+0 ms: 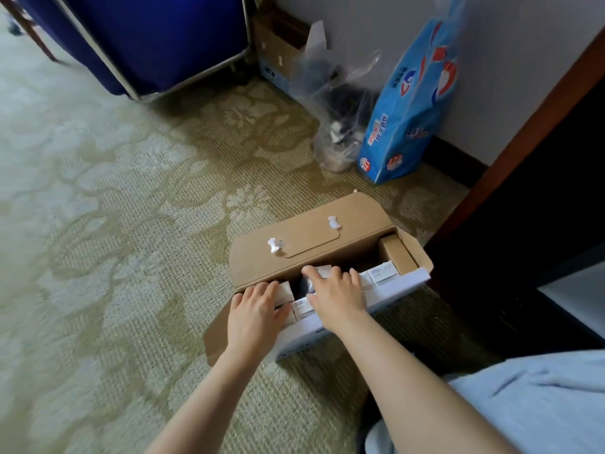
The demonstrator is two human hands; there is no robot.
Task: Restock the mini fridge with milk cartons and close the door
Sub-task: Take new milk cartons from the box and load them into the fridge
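An open cardboard box (311, 237) lies on the carpet with its lid flap folded back. Inside stand several small white milk cartons (383, 275), and a dark gap shows between them in the middle. My left hand (257, 308) lies over the cartons at the box's left end, fingers curled round the top of one. My right hand (337, 290) reaches over the middle cartons with fingers spread and bent onto their tops. The mini fridge sits at the right in a dark wooden cabinet (523, 204); its inside is too dark to make out.
A blue plastic bag (409, 103) and a clear plastic bag (340, 103) lean against the wall behind the box. A blue laundry cart (157, 37) on a metal frame stands at the back left. Patterned carpet spreads to the left.
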